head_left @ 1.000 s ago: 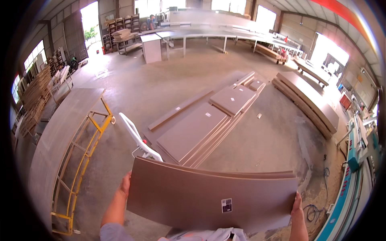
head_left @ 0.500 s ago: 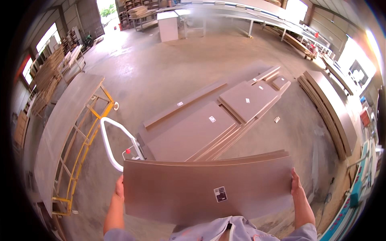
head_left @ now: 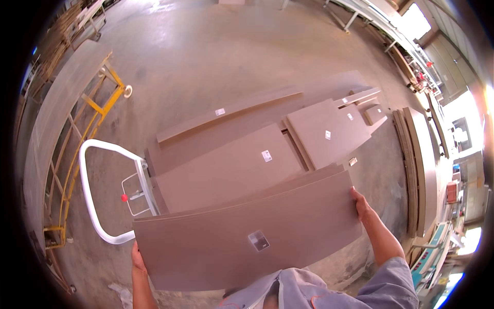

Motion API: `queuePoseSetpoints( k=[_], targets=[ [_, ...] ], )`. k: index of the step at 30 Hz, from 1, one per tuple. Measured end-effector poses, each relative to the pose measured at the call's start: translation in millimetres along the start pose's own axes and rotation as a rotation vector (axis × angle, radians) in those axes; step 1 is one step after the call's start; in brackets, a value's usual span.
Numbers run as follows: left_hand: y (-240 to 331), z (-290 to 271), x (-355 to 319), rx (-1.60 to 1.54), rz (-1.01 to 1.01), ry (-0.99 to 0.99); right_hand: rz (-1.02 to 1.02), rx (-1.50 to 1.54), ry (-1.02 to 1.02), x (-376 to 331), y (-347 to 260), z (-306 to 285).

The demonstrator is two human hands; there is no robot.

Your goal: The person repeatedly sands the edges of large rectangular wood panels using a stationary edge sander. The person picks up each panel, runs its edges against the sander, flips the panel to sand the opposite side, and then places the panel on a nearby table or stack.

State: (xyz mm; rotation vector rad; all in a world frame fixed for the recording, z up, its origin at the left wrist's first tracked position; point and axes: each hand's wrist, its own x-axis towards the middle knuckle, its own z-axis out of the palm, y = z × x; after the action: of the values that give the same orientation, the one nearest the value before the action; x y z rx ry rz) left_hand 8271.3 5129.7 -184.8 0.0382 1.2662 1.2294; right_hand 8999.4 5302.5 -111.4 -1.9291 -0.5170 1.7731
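Our left fingers (head_left: 136,253) and right fingers (head_left: 358,199) are gripping opposite ends of some thin, smooth, rectangular brown boards (head_left: 206,252), right between our grey jacket (head_left: 298,280) and a stack of flat panels (head_left: 221,167). Curvy white tube handle (head_left: 86,180) off left.

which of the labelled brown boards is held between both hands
The front board, nearest the lower edge of the view: left hand and right hand hold its opposite ends; the other labelled boards lie beyond it, with neither hand on them.
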Motion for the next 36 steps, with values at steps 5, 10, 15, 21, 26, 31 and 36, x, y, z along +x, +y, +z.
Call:
queuePoseSetpoints(
  k=[5,10,15,21,26,31,36],
  targets=[
    [-16.2,9.7,36.7,-0.078,-0.003,0.129,0.022,-0.02,-0.042,65.2,-35.5,0.6],
    [-31.2,44.7,49.6,-0.067,-0.004,0.213,-0.058,0.016,-0.104,126.9,-41.8,-18.1],
    [-58.5,102.3,45.3,-0.065,0.011,0.293,0.104,-0.035,-0.1,187.0,-55.9,-69.0],
    [-134.8,209.7,89.0,-0.024,0.087,0.14,0.223,-0.087,0.016,288.1,-78.8,-209.5],
    [-225.6,337.7,145.9,0.007,0.006,0.089,0.178,-0.139,0.087,396.9,-111.0,-343.3],
    [-306.9,474.2,235.6,0.145,-0.034,0.196,0.189,-0.124,0.094,490.3,-187.0,-466.2],
    [-361.6,550.0,312.2,0.162,-0.086,0.213,0.031,-0.163,0.117,557.1,-239.1,-546.3]
  ],
)
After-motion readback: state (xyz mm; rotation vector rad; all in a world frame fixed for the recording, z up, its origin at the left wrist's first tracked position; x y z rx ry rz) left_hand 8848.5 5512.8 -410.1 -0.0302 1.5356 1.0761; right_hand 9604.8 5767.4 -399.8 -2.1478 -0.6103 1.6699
